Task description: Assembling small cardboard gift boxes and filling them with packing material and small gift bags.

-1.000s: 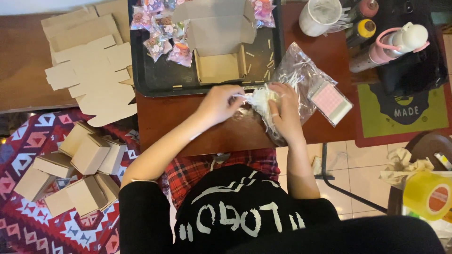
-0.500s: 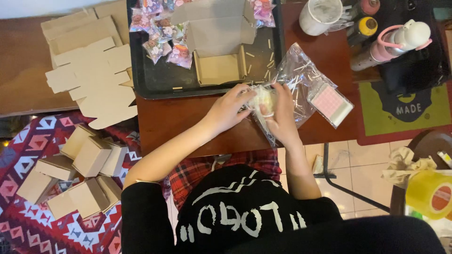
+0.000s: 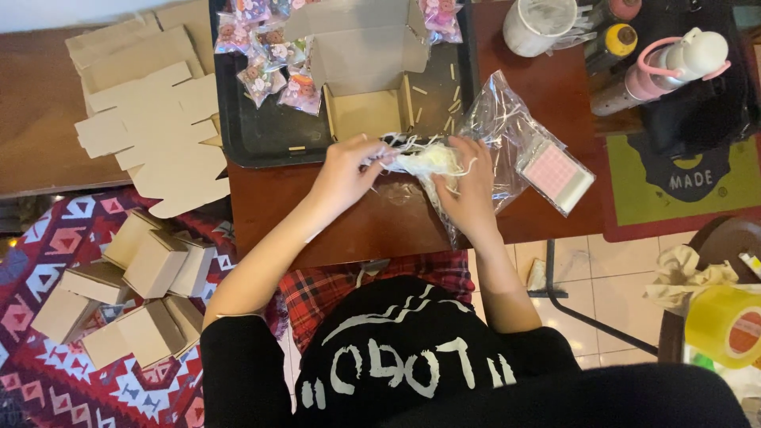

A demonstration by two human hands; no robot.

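My left hand (image 3: 346,170) and my right hand (image 3: 468,186) together hold a wad of pale shredded paper filler (image 3: 424,158) just above the brown table's front part. The wad sits at the mouth of a clear plastic bag (image 3: 499,127) that lies under my right hand. Right behind my hands stands an open brown cardboard box (image 3: 365,79) on a black tray (image 3: 254,135). Several small clear packets with pink trinkets (image 3: 269,55) lie on the tray to the left of the box.
Flat die-cut cardboard blanks (image 3: 151,119) are stacked at the left. Folded small boxes (image 3: 127,293) lie on the patterned rug. A pink-gridded packet (image 3: 555,174), a white mug (image 3: 539,24), a pink bottle (image 3: 666,67) and a yellow tape roll (image 3: 725,325) are to the right.
Both hands have lifted the shredded filler out of the bag and moved it up toward the open box; my left hand now pinches strands at the wad's left end.
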